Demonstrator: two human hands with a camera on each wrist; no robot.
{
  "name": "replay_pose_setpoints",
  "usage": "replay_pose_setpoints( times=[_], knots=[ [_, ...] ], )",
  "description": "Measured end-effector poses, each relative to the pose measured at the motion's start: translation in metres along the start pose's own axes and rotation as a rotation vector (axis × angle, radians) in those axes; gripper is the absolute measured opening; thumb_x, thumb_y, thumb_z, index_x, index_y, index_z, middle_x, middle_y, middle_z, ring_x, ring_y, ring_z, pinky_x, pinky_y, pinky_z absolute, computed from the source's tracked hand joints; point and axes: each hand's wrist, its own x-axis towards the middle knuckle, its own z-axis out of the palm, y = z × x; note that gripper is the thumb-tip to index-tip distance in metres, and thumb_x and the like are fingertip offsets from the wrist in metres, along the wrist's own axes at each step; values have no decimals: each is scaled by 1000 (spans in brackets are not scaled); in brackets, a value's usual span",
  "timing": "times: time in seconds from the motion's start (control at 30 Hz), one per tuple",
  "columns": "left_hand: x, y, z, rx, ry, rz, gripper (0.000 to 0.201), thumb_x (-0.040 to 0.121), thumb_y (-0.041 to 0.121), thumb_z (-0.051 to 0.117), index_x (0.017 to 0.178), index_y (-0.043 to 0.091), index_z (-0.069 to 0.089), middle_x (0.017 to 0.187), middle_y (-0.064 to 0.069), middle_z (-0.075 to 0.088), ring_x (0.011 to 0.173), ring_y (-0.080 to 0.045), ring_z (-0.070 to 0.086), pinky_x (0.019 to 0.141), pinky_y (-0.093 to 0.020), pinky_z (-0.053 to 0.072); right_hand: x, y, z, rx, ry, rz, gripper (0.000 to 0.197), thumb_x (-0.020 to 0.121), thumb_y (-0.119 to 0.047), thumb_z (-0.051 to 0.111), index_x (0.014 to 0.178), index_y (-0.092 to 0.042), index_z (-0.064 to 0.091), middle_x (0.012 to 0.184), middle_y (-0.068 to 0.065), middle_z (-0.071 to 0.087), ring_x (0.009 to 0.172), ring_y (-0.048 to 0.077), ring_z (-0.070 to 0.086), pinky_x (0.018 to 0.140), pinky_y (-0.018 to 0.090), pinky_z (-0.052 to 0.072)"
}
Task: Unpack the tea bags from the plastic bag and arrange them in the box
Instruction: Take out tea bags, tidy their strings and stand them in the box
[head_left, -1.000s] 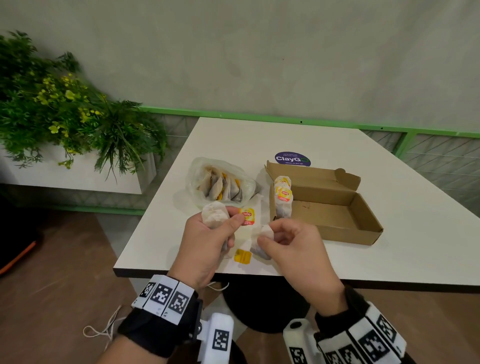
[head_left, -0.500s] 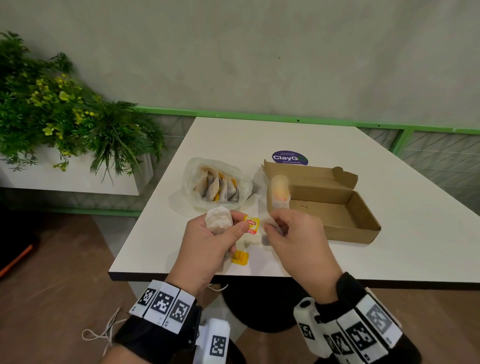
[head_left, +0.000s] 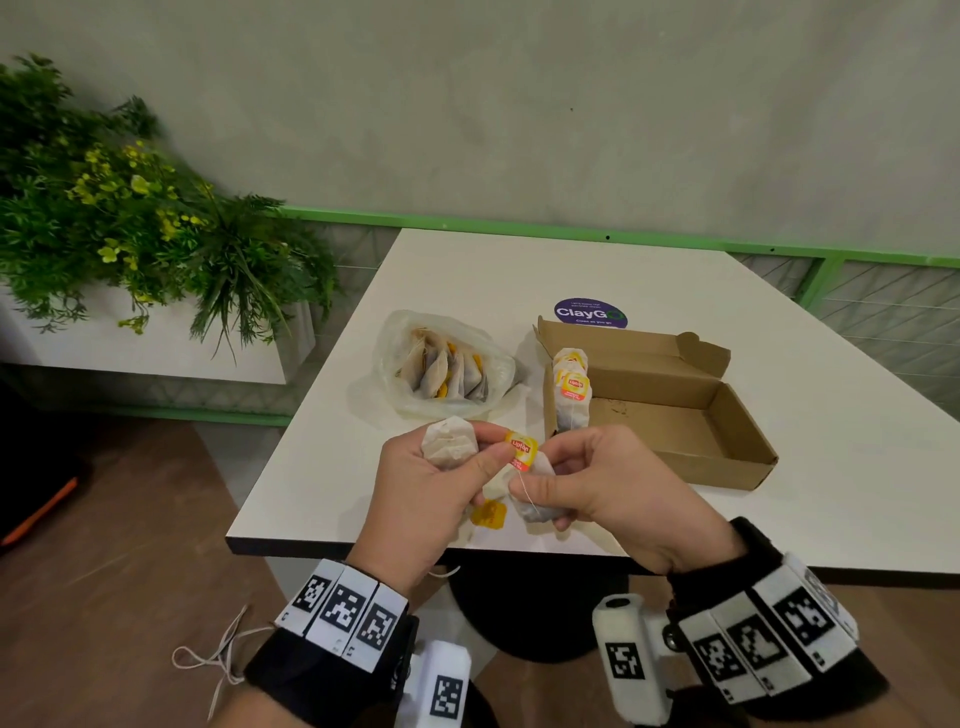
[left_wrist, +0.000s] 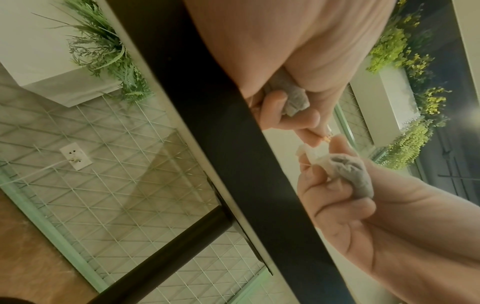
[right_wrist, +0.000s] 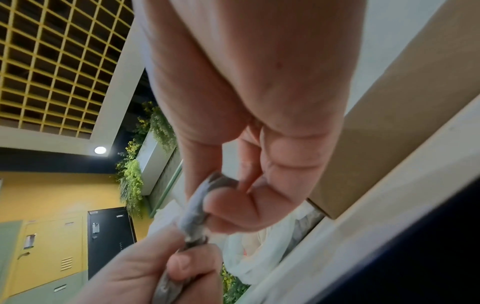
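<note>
Now both hands curled — left hand (head_left: 436, 499) and right hand (head_left: 608, 488) pinching tea bags (head_left: 451, 442).

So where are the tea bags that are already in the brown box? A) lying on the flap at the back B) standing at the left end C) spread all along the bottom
B: the tea bags stand in a row at the left end of the box; the rest of its floor is bare.
</note>
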Motion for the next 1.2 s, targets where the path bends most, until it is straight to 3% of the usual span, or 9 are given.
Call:
replay_pose_setpoints(
  times=[0.2, 0.3, 0.43, 0.53, 0.63, 0.73, 0.93, 1.07, 1.2],
  knots=[
    [4, 0, -3, -80, -24, -86, 20, 80, -1, 79, 97, 9, 76, 74, -9, 75, 46, -10, 55, 48, -18, 47, 9, 13, 26, -37, 208, -108, 22, 75, -12, 86, 90, -1, 75, 75, 21, 72, 60, 16, 65, 52, 27, 52],
    [4, 0, -3, -120, -10, -122, 18, 72, 9, 83, 89, 11, 80, 77, -16, 75, 43, -11, 47, 45, -20, 46, 10, 20, 35, 35, 198, -112, 15, 78, -11, 84, 91, -8, 77, 82, 26, 71, 65, 24, 62, 53, 32, 50],
    [2, -2, -1, -21, 25, -36, 12, 76, 5, 84, 84, 12, 80, 63, -6, 70, 44, -11, 48, 49, -23, 49, 8, 24, 30, 226, 134, -15, 35, 70, -16, 87, 94, 6, 72, 83, 29, 70, 72, 35, 57, 54, 32, 46],
    [-1, -4, 1, -7, 66, 28, 12, 75, 2, 85, 80, 12, 79, 67, -5, 73, 48, -13, 56, 51, -23, 52, 5, 21, 24, 288, 105, 17, 55, 59, -26, 87, 95, 11, 69, 80, 24, 69, 69, 30, 58, 52, 27, 47],
    [-7, -7, 3, 59, 48, 94, 15, 77, 1, 84, 81, 15, 80, 78, -1, 78, 68, -11, 71, 66, -22, 56, 1, 14, 16, 408, 71, 58, 40, 66, -18, 81, 93, 9, 70, 72, 15, 67, 58, 15, 59, 50, 21, 47],
    [-13, -9, 5, 135, 9, 140, 17, 79, 2, 84, 84, 18, 82, 82, 4, 79, 81, -9, 74, 76, -20, 55, -4, 10, 9, 440, 24, 91, 26, 72, -13, 76, 89, 6, 71, 68, 11, 64, 55, 12, 56, 49, 19, 45],
    [-9, -7, 6, 88, 70, 82, 15, 80, 5, 84, 83, 19, 80, 77, 1, 77, 58, -9, 64, 58, -19, 52, -14, 16, 9, 253, 65, 61, 21, 81, -6, 76, 97, 6, 71, 71, 15, 68, 54, 14, 58, 47, 23, 40],
    [-10, -5, 4, 97, 69, 71, 14, 80, 7, 84, 88, 17, 79, 75, 3, 76, 58, -9, 64, 58, -20, 52, -18, 15, 10, 143, 78, -9, 13, 86, -8, 74, 96, 0, 74, 79, 15, 72, 58, 11, 62, 50, 24, 41],
    [-12, -5, 6, 108, 73, 81, 14, 82, 10, 83, 88, 22, 79, 77, 3, 77, 59, -11, 65, 59, -22, 54, -19, 15, 9, 173, 105, -8, 10, 89, -5, 70, 95, 3, 73, 81, 16, 71, 62, 12, 64, 57, 30, 41]
  ],
)
